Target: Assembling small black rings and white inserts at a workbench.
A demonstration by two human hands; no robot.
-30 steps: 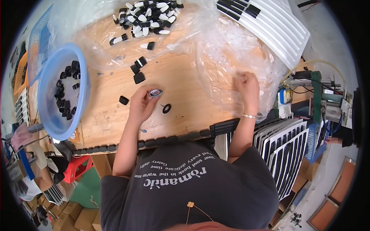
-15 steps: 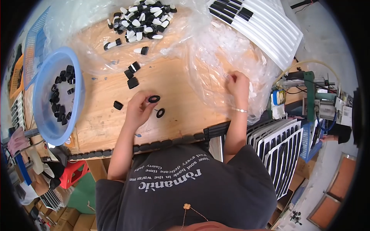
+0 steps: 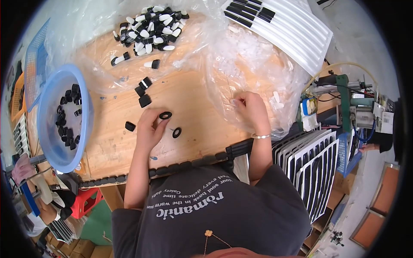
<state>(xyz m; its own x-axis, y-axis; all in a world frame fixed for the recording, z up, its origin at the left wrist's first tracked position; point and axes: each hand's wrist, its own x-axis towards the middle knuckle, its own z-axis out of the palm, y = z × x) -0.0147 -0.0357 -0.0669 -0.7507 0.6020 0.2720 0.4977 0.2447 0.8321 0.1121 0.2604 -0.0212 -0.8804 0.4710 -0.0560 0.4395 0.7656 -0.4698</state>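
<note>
My left hand (image 3: 149, 130) is closed over the wooden table (image 3: 195, 107), its thumb and fingers pinching a black ring (image 3: 165, 115). A second black ring (image 3: 177, 132) lies close to the thumb. My right hand (image 3: 253, 111) is closed too, its fingertips pinched above a clear plastic sheet (image 3: 221, 96); a small whitish bit shows at them, too small to name. Beyond my left hand lie several black caps (image 3: 145, 101), one of them with a white stripe. Another black cap (image 3: 130, 126) rests to the left of that hand.
A blue basin (image 3: 88, 124) with several black pieces stands at the left. A heap of black-and-white parts (image 3: 150, 30) lies on plastic at the back. White ribbed panels (image 3: 297, 41) lie back right, near a clamp-like machine (image 3: 344, 103). Slotted panels (image 3: 318, 172) stand below.
My right hand has moved left over the plastic sheet, fingertips still pinched. My left hand keeps the ring with little movement. The whole view has shifted slightly.
</note>
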